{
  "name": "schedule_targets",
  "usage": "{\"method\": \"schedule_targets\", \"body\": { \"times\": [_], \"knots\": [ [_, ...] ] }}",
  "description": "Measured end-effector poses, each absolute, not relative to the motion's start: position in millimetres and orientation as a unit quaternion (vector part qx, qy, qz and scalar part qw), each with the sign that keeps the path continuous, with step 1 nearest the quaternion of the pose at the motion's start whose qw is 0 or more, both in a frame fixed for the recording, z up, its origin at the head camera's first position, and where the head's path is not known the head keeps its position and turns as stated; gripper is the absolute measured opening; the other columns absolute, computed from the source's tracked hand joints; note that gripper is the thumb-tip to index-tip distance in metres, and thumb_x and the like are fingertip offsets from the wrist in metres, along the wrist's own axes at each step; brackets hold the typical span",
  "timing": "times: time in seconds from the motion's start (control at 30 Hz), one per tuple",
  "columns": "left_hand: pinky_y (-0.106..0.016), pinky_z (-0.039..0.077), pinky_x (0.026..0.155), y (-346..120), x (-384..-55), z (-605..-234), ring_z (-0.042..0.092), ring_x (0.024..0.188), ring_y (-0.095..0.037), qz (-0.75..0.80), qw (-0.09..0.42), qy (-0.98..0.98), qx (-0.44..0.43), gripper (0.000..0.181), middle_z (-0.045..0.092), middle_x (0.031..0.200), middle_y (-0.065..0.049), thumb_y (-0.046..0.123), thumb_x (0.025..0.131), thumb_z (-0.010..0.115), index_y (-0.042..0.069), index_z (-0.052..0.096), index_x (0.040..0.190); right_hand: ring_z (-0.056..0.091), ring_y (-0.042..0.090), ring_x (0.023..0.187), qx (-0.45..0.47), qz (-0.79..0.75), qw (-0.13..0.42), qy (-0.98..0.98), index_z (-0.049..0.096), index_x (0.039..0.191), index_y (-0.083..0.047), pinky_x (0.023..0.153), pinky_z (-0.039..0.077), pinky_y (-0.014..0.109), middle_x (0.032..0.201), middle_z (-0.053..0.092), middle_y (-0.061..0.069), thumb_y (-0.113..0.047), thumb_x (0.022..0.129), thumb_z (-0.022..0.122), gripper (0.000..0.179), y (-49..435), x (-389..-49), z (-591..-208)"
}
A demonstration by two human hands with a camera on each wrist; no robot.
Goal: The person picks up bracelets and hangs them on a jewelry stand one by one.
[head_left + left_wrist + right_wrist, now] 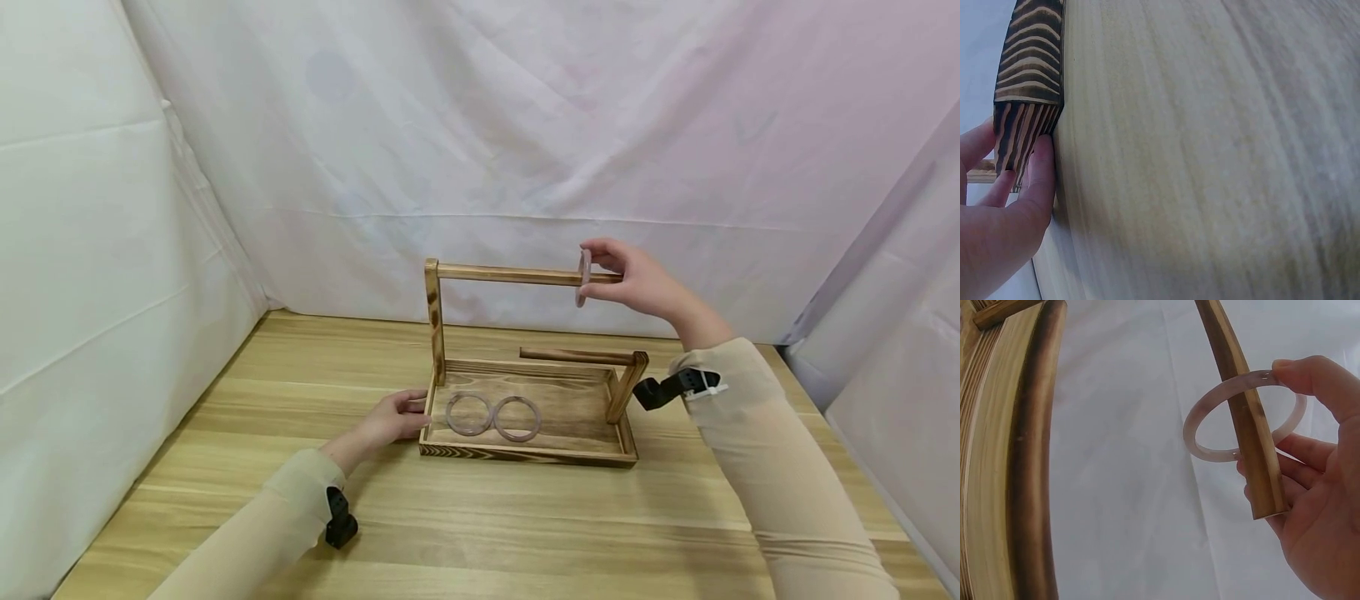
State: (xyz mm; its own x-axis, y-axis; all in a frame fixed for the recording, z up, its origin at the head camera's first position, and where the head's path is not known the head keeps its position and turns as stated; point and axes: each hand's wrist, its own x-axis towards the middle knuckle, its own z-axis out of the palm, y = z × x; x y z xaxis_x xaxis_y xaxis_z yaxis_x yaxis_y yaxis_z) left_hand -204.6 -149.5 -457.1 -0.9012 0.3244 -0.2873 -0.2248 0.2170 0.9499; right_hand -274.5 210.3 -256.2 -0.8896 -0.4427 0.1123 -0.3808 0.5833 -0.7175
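Note:
My right hand (633, 279) pinches a pale, translucent lilac bangle (1213, 400) between thumb and fingers. The bangle encircles the upper wooden bar (510, 274) near its free end; that end shows inside the hand's curve in the right wrist view. Two similar bangles, the left bangle (448, 414) and the right bangle (538, 423), lie flat side by side in the tray of the wooden stand (525, 455). At the stand's left end, my left hand (386, 421) grips the tray's edge, its digits on either side of the striped wood (1025, 134).
A lower wooden bar (573, 356) juts leftward from a short post (628, 387) on the tray's right. The stand rests on a wood-grain table (465, 533). White cloth (360, 150) hangs behind and at both sides.

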Motion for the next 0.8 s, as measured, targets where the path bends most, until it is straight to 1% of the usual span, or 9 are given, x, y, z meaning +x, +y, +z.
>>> {"method": "schedule_targets", "body": {
  "times": [0.27, 0.47, 0.8],
  "knots": [
    [-0.038, 0.053, 0.092, -150, -204, -458, 0.053, 0.117, -0.039, 0.626, 0.218, 0.748, 0.032, 0.057, 0.039, 0.136, -0.035, 0.001, 0.093, 0.053, -0.008, 0.027, 0.143, 0.038, 0.034, 0.134, -0.237, -0.373, 0.040, 0.896, 0.034, 0.142, -0.005, 0.111, 0.032, 0.050, 0.141, 0.042, 0.018, -0.017, 0.087, 0.067, 0.066, 204, -275, -249],
    [-0.037, 0.053, 0.092, -151, -204, -458, 0.053, 0.117, -0.039, 0.625, 0.216, 0.749, 0.031, 0.057, 0.040, 0.135, -0.035, 0.002, 0.093, 0.053, -0.008, 0.027, 0.143, 0.039, 0.034, 0.132, -0.241, -0.365, 0.042, 0.898, 0.035, 0.142, -0.004, 0.110, 0.033, 0.050, 0.139, 0.044, 0.019, -0.017, 0.085, 0.069, 0.068, 195, -274, -246],
    [-0.036, 0.054, 0.090, -151, -204, -458, 0.054, 0.117, -0.037, 0.625, 0.213, 0.751, 0.013, 0.056, 0.041, 0.136, -0.032, 0.002, 0.093, 0.054, -0.005, 0.030, 0.143, 0.038, 0.034, 0.134, -0.252, -0.377, 0.045, 0.890, 0.034, 0.142, -0.003, 0.111, 0.033, 0.048, 0.142, 0.042, 0.018, -0.014, 0.086, 0.068, 0.066, 186, -274, -246]
  ]
}}
